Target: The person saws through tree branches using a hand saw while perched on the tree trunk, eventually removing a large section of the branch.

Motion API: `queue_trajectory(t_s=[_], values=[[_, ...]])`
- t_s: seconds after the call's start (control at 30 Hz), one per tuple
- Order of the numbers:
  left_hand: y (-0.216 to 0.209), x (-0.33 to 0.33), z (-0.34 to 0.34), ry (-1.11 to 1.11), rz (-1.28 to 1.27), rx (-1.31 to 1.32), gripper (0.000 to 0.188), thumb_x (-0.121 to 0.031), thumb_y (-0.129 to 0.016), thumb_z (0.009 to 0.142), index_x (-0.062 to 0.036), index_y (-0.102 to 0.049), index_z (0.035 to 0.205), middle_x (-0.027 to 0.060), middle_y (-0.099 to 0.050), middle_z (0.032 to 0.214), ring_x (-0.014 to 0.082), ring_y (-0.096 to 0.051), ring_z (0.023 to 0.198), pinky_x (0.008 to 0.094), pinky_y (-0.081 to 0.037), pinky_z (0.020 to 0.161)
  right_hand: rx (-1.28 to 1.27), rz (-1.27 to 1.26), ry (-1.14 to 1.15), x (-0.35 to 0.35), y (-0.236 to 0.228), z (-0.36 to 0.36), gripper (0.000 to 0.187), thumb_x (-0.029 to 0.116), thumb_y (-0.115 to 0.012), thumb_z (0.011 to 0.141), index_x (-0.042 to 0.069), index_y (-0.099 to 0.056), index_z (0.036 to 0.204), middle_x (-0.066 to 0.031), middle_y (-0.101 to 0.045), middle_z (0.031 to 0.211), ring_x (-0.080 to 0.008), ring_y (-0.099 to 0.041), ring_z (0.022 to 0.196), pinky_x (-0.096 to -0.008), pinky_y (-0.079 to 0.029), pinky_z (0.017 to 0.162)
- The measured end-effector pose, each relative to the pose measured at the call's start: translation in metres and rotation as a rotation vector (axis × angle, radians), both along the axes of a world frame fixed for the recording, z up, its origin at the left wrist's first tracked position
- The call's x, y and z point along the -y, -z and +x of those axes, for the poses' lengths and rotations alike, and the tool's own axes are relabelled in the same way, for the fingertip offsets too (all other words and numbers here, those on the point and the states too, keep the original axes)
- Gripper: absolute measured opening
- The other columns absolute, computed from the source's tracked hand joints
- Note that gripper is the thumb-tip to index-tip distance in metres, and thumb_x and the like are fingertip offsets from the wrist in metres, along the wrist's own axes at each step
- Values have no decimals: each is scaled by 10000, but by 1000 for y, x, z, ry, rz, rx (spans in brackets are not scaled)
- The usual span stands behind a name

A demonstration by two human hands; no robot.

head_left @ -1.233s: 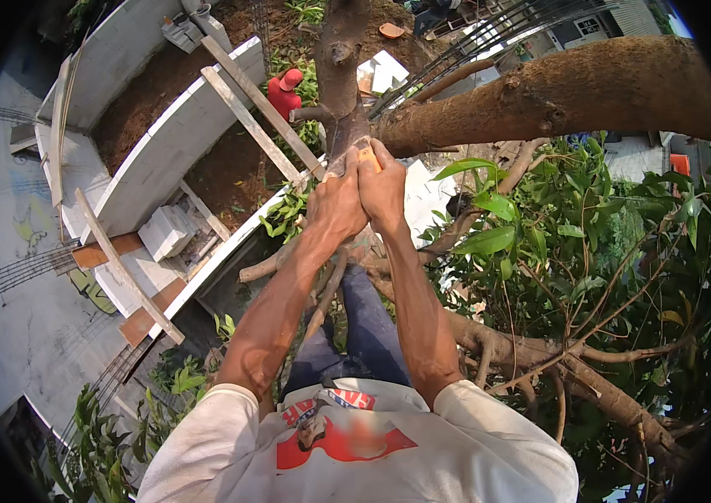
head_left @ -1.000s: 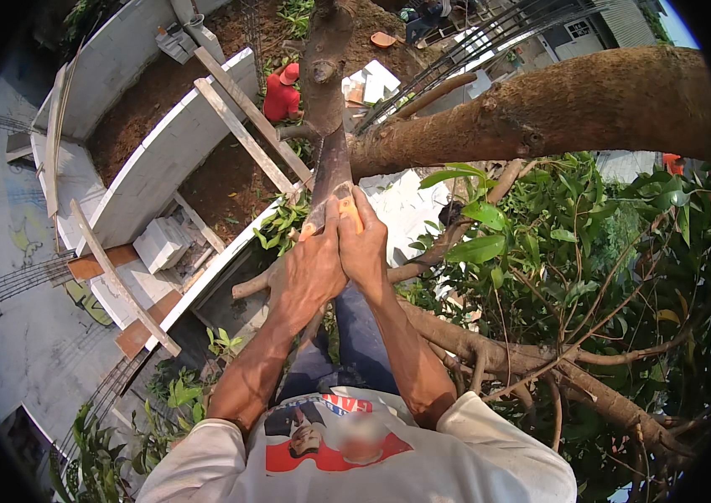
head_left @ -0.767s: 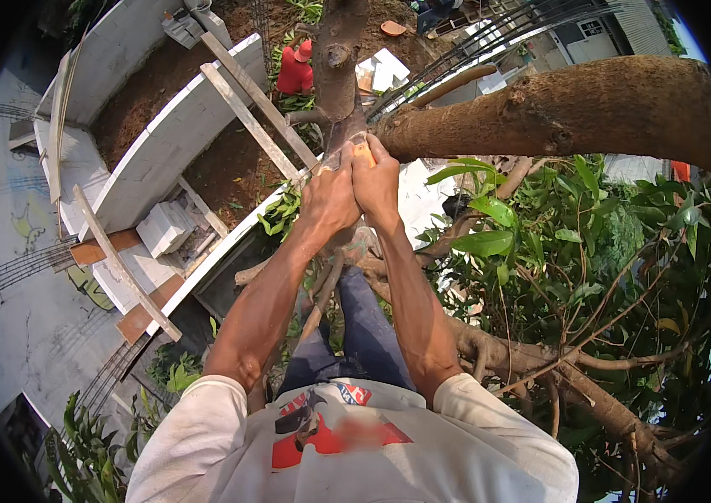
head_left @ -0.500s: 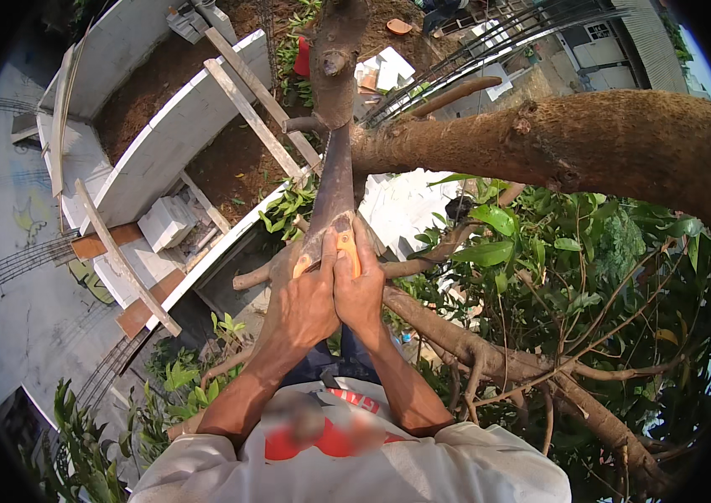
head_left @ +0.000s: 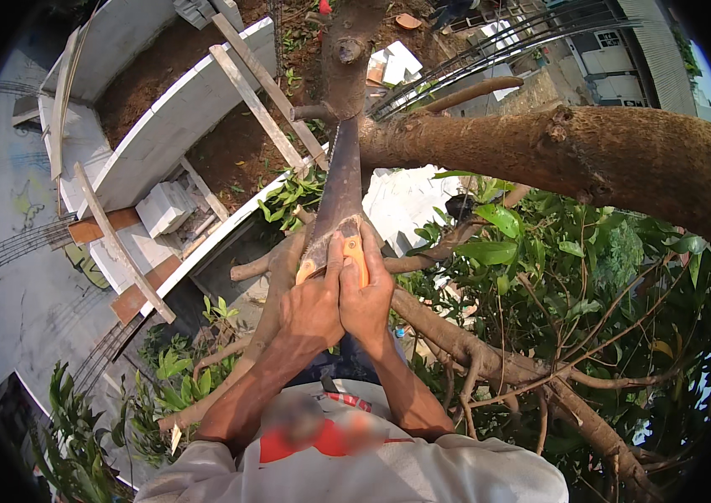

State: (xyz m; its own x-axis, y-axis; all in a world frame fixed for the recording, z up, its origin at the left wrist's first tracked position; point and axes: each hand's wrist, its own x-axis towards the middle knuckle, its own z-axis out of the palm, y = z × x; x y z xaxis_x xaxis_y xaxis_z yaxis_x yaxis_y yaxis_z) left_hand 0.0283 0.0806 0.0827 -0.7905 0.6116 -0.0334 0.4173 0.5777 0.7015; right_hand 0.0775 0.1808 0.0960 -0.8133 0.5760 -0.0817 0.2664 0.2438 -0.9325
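Both my hands grip the orange handle of a handsaw [head_left: 340, 180], one on either side. My left hand [head_left: 310, 312] is closed round the handle's left part, its thumb up along the grip. My right hand [head_left: 367, 300] wraps the right part, with the two thumbs side by side. The dark, tapering blade points away from me, its toothed edge on the left. Its far end meets the thick upright branch [head_left: 349, 80] just where a heavy limb [head_left: 557, 147] forks off to the right. The branch covers the blade's tip, so the cut's depth is hidden.
Below the hands spread thinner branches [head_left: 473, 342], with dense green leaves [head_left: 624, 251] on the right. Far below on the left stand pale block walls [head_left: 179, 96] with wooden planks [head_left: 255, 105] across them. Long metal rods [head_left: 490, 63] lie at the upper right.
The saw and both hands have come slightly back toward me, so more of the blade shows below the branch. The whole view has shifted a little. Both hands keep their grip.
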Motion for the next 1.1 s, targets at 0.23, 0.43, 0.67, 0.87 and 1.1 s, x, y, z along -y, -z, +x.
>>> queue_trajectory(t_s=[0.23,0.43,0.67,0.87,1.1], values=[[54,-90,-126,46,-230,172,815,-234,-685,888,-104,-375,1631,330,-715,1157,502,-711,1045,583,-572,919,95,-180,31,-89,50,-129,518,130,-557,998,-111,-557,1456,-269,-737,1212,-225,-689,1043,-369,-553,915],[-29,5,22,-38,5,82,858,-245,-699,902,-85,-340,1665,338,-723,1162,533,-718,1004,572,-583,879,72,25,-9,1,-1,15,561,50,-532,1001,-80,-479,1544,-257,-632,1438,-294,-618,1318,-385,-472,1116],[58,-103,-128,81,-242,105,800,-178,-667,882,-29,-368,1609,330,-740,1063,470,-740,984,544,-596,839,25,-182,-6,-108,61,-143,229,129,-567,988,-66,-641,1084,-66,-652,833,-125,-486,727,-347,-457,629],[9,5,22,50,24,31,832,-141,-643,909,57,-292,1636,363,-632,1374,496,-697,1154,573,-587,915,-27,38,-43,-6,23,11,567,33,-529,996,-81,-470,1548,-263,-654,1393,-293,-635,1278,-387,-486,1092],[47,-101,-123,53,-169,149,588,-194,-703,855,-30,-575,1405,319,-738,1018,526,-718,962,592,-580,856,94,-158,-43,-113,57,-144,441,97,-563,983,-102,-591,1375,-148,-735,1024,-184,-631,838,-346,-548,733]])
